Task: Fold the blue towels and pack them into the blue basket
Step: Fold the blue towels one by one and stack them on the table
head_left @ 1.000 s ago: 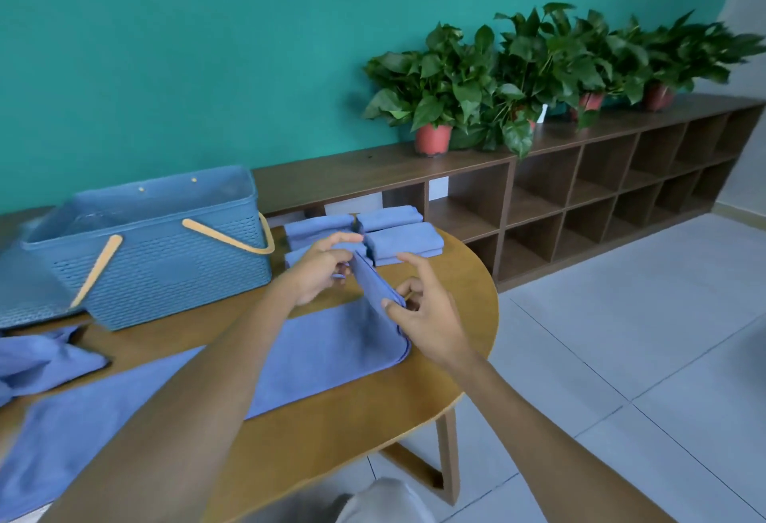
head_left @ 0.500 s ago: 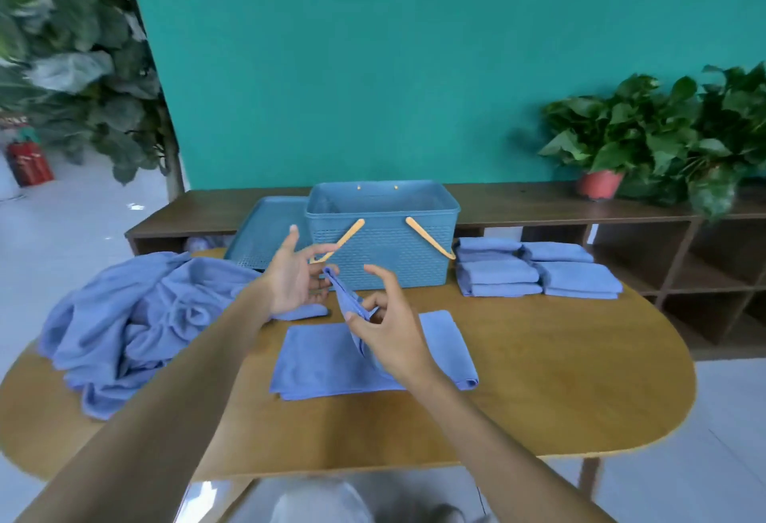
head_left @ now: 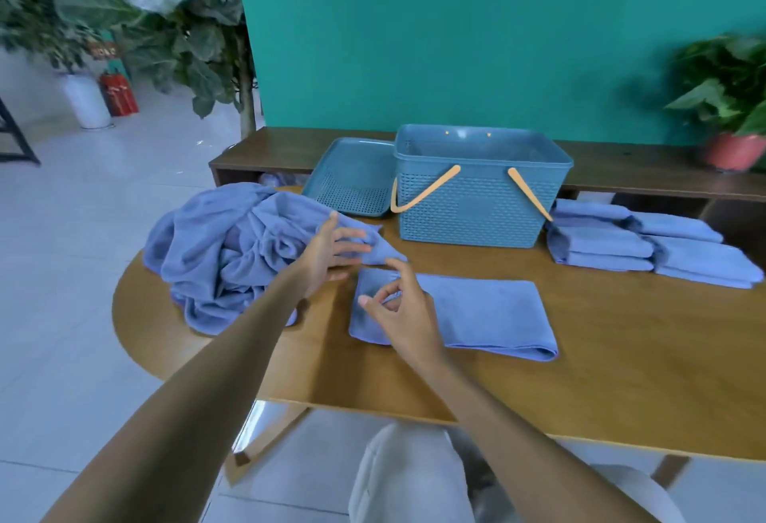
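The half-folded towel lies flat on the desk before the blue basket, its left edge pinched by the right hand while the left hand hovers spread; the next fold looks due.

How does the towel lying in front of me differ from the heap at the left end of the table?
The front towel lies flat, folded to a neat rectangle; the heap is crumpled and bunched. The front towel is a single low piece; the heap stands taller and bulkier. The left hand is at the heap's edge; the right hand is over the front towel's corner. Both are the same blue cloth.
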